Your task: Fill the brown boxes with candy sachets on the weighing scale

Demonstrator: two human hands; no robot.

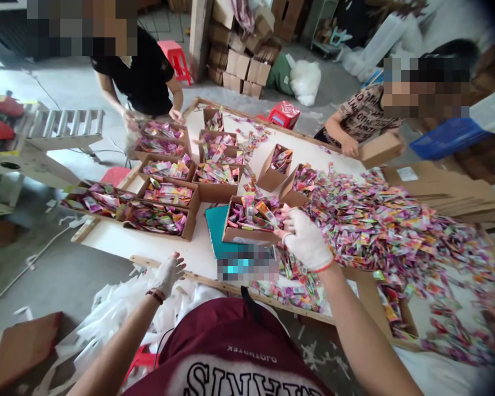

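My right hand point(307, 237), in a white glove, reaches over the right rim of a cardboard box point(247, 234) filled with colourful sachets, fingers curled at the box's edge among the packets. The box sits on a teal scale point(218, 226). My left hand point(168, 273), also gloved, hovers over the near edge of the white table point(119, 236) with fingers spread and nothing in it. A large heap of loose sachets point(388, 225) covers the table to the right of the box.
Several filled boxes point(165, 192) stand in rows at the table's left. Two open boxes point(274, 170) sit mid-table. A person in black stands at the far left corner, another at the far right holds a box point(380, 149). Flat cartons point(445, 190) lie right; white plastic scraps point(107, 313) on the floor.
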